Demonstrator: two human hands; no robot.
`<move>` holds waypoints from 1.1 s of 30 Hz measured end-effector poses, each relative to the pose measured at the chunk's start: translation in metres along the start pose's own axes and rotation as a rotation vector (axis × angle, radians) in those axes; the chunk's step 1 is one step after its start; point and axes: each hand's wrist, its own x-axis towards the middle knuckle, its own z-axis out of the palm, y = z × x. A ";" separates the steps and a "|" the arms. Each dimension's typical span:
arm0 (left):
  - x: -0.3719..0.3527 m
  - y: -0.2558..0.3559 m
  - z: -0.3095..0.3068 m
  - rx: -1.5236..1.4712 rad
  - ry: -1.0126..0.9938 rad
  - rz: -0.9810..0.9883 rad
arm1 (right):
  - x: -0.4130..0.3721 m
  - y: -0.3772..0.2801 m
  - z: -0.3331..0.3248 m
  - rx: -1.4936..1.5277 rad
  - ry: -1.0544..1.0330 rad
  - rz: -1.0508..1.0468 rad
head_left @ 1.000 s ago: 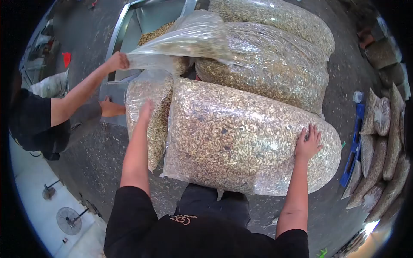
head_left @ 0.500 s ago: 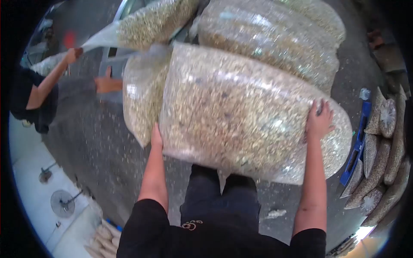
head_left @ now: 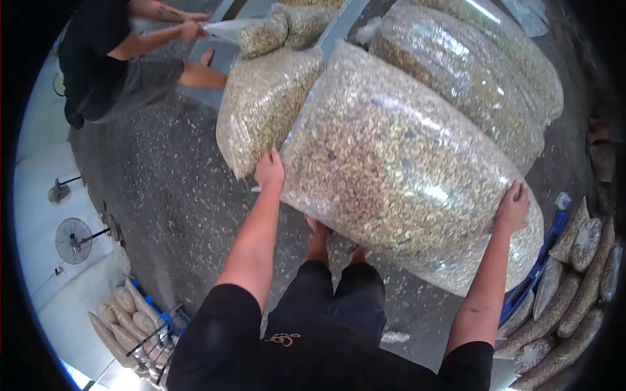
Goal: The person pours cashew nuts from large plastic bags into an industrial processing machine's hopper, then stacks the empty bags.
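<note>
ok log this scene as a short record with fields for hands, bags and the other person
left hand: at left end of large bag
right hand: on large bag's right end
contents: curved, nut-like pieces seen through clear plastic
smaller bag: left of large bag
co-worker's hand: grips gathered end of another bag
background: wall fans; filled bags at right

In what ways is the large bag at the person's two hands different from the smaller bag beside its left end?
Size: the large bag is much longer and wider than the smaller bag.
Shape: the large bag has a rounded right end; the smaller bag narrows to a lower corner.
Contact: the right hand touches the large bag, not the smaller bag.
Shared: both are clear plastic, filled with pale pieces.
</note>
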 end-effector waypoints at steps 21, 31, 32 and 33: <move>-0.092 0.137 0.004 0.129 0.045 0.032 | 0.005 0.003 -0.002 -0.121 0.012 -0.031; -0.097 -0.015 -0.129 0.035 -0.702 0.396 | -0.008 0.000 -0.013 -0.238 0.044 -0.134; -0.119 -0.033 -0.168 -0.025 -0.704 0.386 | -0.017 -0.005 -0.013 -0.264 0.022 -0.155; -0.127 -0.078 -0.174 -0.021 -0.662 0.359 | -0.027 -0.010 -0.010 -0.296 0.001 -0.169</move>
